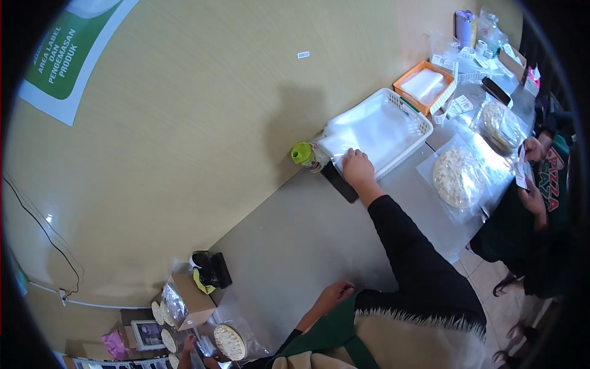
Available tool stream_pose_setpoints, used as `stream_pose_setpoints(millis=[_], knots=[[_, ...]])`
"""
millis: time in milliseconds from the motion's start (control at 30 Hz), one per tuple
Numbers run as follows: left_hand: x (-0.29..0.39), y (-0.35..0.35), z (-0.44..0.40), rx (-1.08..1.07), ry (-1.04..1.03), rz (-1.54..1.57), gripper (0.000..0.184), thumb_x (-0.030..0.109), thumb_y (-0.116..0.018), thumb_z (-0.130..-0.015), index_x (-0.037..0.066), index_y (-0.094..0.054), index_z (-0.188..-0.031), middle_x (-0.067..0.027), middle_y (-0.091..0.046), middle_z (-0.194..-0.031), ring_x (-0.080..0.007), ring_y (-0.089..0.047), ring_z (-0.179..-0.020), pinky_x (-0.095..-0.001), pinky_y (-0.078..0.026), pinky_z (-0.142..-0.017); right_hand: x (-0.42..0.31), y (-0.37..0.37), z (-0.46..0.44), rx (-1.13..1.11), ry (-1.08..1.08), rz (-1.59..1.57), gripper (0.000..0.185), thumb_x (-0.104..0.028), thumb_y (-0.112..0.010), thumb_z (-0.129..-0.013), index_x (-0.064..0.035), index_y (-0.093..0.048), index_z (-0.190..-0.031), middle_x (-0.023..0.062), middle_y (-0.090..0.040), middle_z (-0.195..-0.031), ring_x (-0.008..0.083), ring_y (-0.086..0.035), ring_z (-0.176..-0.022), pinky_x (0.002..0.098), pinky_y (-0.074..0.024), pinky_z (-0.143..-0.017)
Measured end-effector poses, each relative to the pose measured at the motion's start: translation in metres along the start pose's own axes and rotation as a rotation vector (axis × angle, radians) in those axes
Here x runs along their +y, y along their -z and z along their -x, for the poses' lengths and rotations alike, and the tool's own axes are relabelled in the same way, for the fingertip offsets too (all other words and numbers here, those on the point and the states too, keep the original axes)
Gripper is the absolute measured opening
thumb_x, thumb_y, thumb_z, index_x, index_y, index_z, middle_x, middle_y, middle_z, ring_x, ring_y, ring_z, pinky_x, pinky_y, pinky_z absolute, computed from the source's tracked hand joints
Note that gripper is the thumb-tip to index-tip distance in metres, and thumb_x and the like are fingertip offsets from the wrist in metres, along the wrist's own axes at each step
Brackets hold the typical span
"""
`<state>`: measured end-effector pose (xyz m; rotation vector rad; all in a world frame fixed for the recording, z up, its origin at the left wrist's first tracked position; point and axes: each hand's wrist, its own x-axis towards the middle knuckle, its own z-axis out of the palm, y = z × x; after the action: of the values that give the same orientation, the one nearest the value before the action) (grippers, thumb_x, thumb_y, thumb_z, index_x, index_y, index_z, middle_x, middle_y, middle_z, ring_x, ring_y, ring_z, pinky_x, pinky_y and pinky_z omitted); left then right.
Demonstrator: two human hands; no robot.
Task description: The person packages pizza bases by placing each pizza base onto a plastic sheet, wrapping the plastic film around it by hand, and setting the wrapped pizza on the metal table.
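Note:
My right hand [358, 167] reaches to the near left corner of a white basket [424, 126], its fingers pinched on the edge of the clear plastic bags [369, 126] lying inside. Beside it are a dark phone-like object [339, 182] and a bottle with a lime-green cap [302, 152]. My left hand [337, 292] is low over the near side of the metal table [295, 227], fingers curled, with nothing visible in them.
Bagged round flat items [458, 177] lie right of the basket, near an orange tray [401, 82]. A co-worker's hands [533, 195] hold papers at the right. At lower left are a cardboard box [195, 301], a black device [215, 269] and another person's hands [186, 352].

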<state>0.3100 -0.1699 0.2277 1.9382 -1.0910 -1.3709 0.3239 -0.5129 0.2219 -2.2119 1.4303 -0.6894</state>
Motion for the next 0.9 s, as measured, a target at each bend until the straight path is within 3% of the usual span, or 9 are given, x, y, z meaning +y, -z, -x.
stream_pose_setpoints(millis=[267, 333, 400, 567, 700, 900], knots=[[0.034, 0.001, 0.001, -0.026, 0.01, -0.067, 0.023, 0.021, -0.053, -0.084, 0.004, -0.058, -0.098, -0.0131, -0.061, -0.087, -0.0236, -0.059, -0.076, -0.0329, -0.046, -0.069, 0.017, 0.029, -0.005, -0.233, 0.021, 0.045, 0.027, -0.027, -0.053, -0.079, -0.0016, -0.06, -0.084, 0.0141, -0.061, -0.086, 0.0298, -0.059, -0.083, 0.0395, -0.0477, -0.072], [0.038, -0.001, 0.003, -0.011, -0.019, -0.094, 0.025, 0.023, -0.054, -0.085, 0.002, -0.057, -0.099, -0.0092, -0.06, -0.084, -0.0162, -0.056, -0.077, -0.03, -0.045, -0.069, 0.012, 0.043, -0.004, -0.254, 0.005, -0.021, 0.027, -0.027, -0.055, -0.078, -0.001, -0.061, -0.083, 0.0147, -0.061, -0.085, 0.0298, -0.06, -0.083, 0.0394, -0.0478, -0.072], [0.039, -0.005, 0.004, -0.01, -0.026, -0.096, 0.025, 0.023, -0.053, -0.085, 0.002, -0.057, -0.099, -0.0099, -0.06, -0.084, -0.0172, -0.056, -0.077, -0.0305, -0.045, -0.069, 0.002, 0.05, -0.001, -0.28, 0.013, -0.015, 0.032, -0.029, -0.057, -0.075, 0.0003, -0.059, -0.087, 0.0177, -0.061, -0.085, 0.0307, -0.059, -0.082, 0.0397, -0.0472, -0.071], [0.051, -0.003, 0.013, 0.023, -0.02, -0.118, 0.027, 0.024, -0.053, -0.085, 0.002, -0.056, -0.1, -0.011, -0.061, -0.085, -0.0185, -0.057, -0.077, -0.031, -0.045, -0.07, -0.008, 0.027, 0.019, -0.203, 0.171, 0.032, 0.021, -0.021, -0.055, -0.075, -0.002, -0.059, -0.083, 0.0171, -0.061, -0.084, 0.0309, -0.059, -0.083, 0.0399, -0.0473, -0.071], [0.047, -0.007, 0.023, 0.052, -0.036, -0.159, 0.027, 0.024, -0.053, -0.084, 0.004, -0.057, -0.101, -0.0114, -0.061, -0.086, -0.0191, -0.058, -0.077, -0.0308, -0.045, -0.07, 0.002, 0.034, 0.022, -0.147, 0.136, -0.041, 0.015, -0.014, -0.055, -0.073, -0.0037, -0.06, -0.083, 0.0168, -0.061, -0.082, 0.0317, -0.06, -0.08, 0.0409, -0.0472, -0.07], [0.036, -0.015, 0.035, 0.146, -0.093, -0.179, 0.026, 0.023, -0.053, -0.083, 0.004, -0.057, -0.101, -0.013, -0.061, -0.086, -0.0214, -0.059, -0.078, -0.0319, -0.046, -0.07, 0.017, 0.045, 0.019, -0.13, 0.365, -0.096, 0.012, -0.011, -0.054, -0.072, -0.0072, -0.065, -0.073, 0.0155, -0.062, -0.073, 0.0334, -0.059, -0.073, 0.0394, -0.0476, -0.067]])
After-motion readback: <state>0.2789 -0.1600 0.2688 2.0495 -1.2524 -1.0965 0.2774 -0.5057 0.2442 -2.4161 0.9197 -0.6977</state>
